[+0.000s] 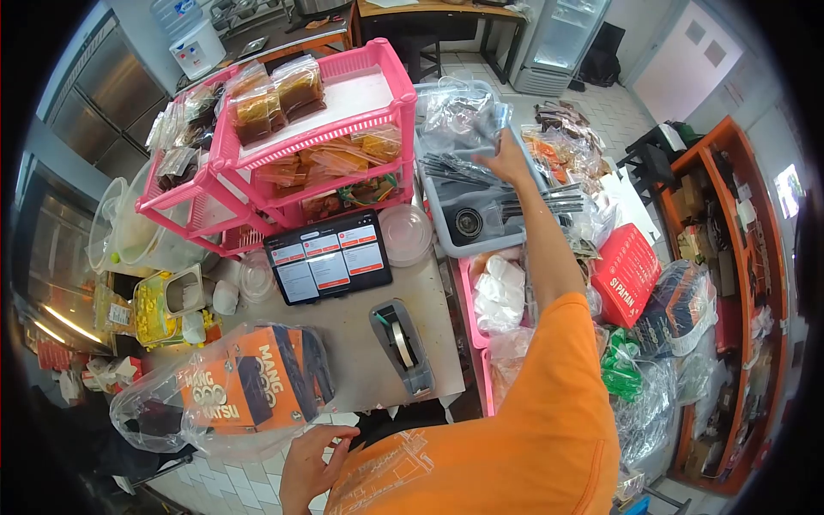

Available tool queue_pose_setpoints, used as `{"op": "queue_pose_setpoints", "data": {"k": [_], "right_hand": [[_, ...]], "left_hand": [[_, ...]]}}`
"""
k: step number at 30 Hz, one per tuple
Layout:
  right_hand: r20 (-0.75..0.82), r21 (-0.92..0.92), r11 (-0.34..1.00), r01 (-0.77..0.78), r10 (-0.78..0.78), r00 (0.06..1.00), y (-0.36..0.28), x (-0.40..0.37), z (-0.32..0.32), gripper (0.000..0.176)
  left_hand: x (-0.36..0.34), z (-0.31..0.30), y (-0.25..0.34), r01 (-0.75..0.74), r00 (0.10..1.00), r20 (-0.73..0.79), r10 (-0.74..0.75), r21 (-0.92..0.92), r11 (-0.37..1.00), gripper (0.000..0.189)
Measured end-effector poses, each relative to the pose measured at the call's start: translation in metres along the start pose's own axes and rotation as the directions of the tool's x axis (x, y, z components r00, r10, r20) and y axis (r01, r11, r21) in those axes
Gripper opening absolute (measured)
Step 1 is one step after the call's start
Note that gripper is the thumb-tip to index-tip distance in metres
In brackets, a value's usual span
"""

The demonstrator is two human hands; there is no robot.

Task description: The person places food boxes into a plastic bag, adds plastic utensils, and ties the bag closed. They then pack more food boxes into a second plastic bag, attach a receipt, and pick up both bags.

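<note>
Cutlery (462,169) in the grey tub (445,242) meets your right hand (508,160), grip unclear; your left hand (307,468), open and empty, sits by the bagged boxes (249,386).

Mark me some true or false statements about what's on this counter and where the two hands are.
1. The right hand reaches into the grey tub of black cutlery. True.
2. The tablet lies face down. False: it leans against the pink rack with its screen lit.
3. The tape dispenser sits on the counter in front of the tablet. True.
4. The left hand grips the tape dispenser. False: it is open and holds nothing, beside the clear bag of orange boxes.
</note>
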State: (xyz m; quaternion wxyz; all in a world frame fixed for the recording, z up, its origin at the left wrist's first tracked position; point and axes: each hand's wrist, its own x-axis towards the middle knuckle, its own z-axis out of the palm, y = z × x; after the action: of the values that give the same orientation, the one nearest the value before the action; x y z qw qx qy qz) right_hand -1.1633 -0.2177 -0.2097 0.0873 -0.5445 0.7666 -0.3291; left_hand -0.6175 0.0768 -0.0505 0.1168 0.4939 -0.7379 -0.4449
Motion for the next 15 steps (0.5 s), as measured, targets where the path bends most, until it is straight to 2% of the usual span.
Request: {"op": "queue_pose_setpoints", "data": {"k": [1, 4, 5, 6, 8, 9, 11, 12, 14, 15], "right_hand": [[0.169, -0.144, 0.989, 0.028, -0.003, 0.986, -0.002, -0.001, -0.005, 0.074], [0.203, -0.212, 0.974, 0.083, -0.039, 0.978, -0.01, -0.003, 0.013, 0.065], [0.164, -0.262, 0.946, 0.191, -0.152, 0.975, 0.006, 0.004, 0.032, 0.058], [0.162, -0.258, 0.947, 0.192, -0.154, 0.975, 0.013, 0.011, 0.041, 0.058], [0.302, -0.319, 0.939, 0.127, -0.026, 0.953, 0.02, 0.018, 0.051, 0.045], [0.305, -0.319, 0.939, 0.13, -0.028, 0.952, 0.016, 0.017, 0.048, 0.045], [0.177, -0.314, 0.949, 0.025, 0.033, 0.984, 0.006, 0.016, 0.041, 0.03], [0.184, -0.315, 0.949, 0.032, 0.028, 0.983, 0.003, 0.015, 0.037, 0.03], [-0.143, -0.209, 0.972, 0.107, -0.139, 0.98, -0.001, 0.017, 0.025, 0.022], [-0.248, -0.273, 0.937, 0.218, -0.288, 0.925, 0.0, 0.017, 0.019, 0.02]], "left_hand": [[-0.002, -0.001, 0.0, 0.007, 1.0, 0.0, -0.007, -0.03, 1.0, 0.015], [-0.001, -0.002, -0.002, -0.002, 1.0, -0.013, 0.001, -0.04, 0.999, 0.015], [-0.001, -0.002, -0.004, 0.001, 1.0, -0.016, -0.002, -0.024, 1.0, 0.014], [-0.001, -0.002, -0.004, 0.002, 1.0, -0.019, -0.003, -0.021, 1.0, 0.014], [-0.003, -0.003, -0.004, -0.004, 0.998, -0.058, 0.004, -0.009, 1.0, 0.014], [-0.004, -0.003, -0.005, -0.002, 0.998, -0.059, 0.001, -0.011, 1.0, 0.014], [-0.008, -0.004, -0.005, 0.04, 0.993, -0.105, -0.046, -0.049, 0.998, 0.02], [-0.012, -0.007, -0.001, 0.046, 0.993, -0.109, -0.052, -0.055, 0.997, 0.02], [-0.023, -0.02, 0.017, 0.025, 0.995, -0.098, -0.034, -0.091, 0.996, 0.014], [-0.033, -0.037, 0.025, -0.001, 0.997, -0.077, -0.009, -0.12, 0.993, 0.015]]}}
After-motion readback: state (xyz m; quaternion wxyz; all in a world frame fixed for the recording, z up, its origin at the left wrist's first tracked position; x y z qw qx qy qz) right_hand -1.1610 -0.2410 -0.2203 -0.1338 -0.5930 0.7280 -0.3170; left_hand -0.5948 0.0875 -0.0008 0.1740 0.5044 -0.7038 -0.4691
